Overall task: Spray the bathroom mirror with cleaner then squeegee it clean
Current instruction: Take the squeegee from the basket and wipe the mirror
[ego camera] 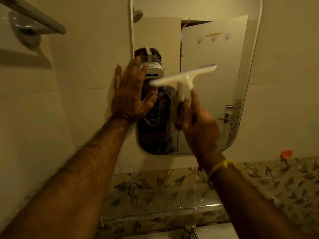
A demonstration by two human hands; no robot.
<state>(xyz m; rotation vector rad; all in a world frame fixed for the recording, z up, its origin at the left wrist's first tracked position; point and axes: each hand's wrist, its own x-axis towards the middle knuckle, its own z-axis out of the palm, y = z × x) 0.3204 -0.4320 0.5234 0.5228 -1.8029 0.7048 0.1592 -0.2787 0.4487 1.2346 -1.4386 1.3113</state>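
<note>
A rounded rectangular mirror [214, 94] in a white frame hangs on the cream tiled wall ahead. My right hand [200, 125] grips the handle of a white squeegee [183, 76], whose blade is tilted, right end higher, in front of the mirror's middle; it is blurred, and contact with the glass cannot be told. My left hand [129, 94] lies flat with fingers spread on the mirror's left edge and the wall beside it. No spray bottle is in view.
A grey towel bar [34, 19] juts from the wall at the upper left. Below the mirror runs a leaf-patterned tile band [155, 185] with a narrow ledge. A chrome tap [189, 225] stands at the bottom edge. An orange hook [286, 154] sticks to the wall at the right.
</note>
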